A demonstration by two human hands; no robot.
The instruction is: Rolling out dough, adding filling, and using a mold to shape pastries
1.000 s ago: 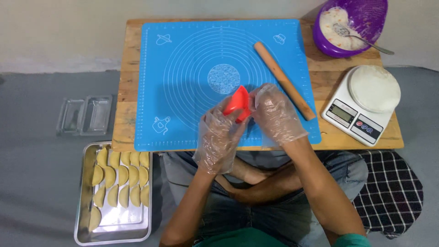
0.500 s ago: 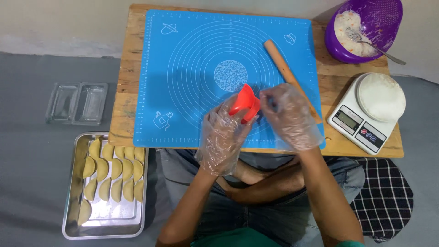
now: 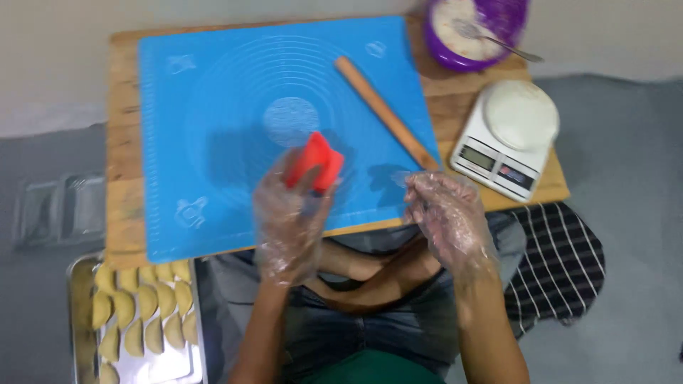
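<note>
Holding a folded red dumpling press [image 3: 315, 161]; left hand [image 3: 290, 220] gloved.

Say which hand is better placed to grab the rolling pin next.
Right, probably. The right hand is empty and sits just below the near end of the wooden rolling pin on the blue mat. The left hand is busy holding the red dumpling press, farther from it.

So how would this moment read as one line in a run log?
left hand: holds red dumpling press | right hand: empty, apart | below: blue mat
</note>
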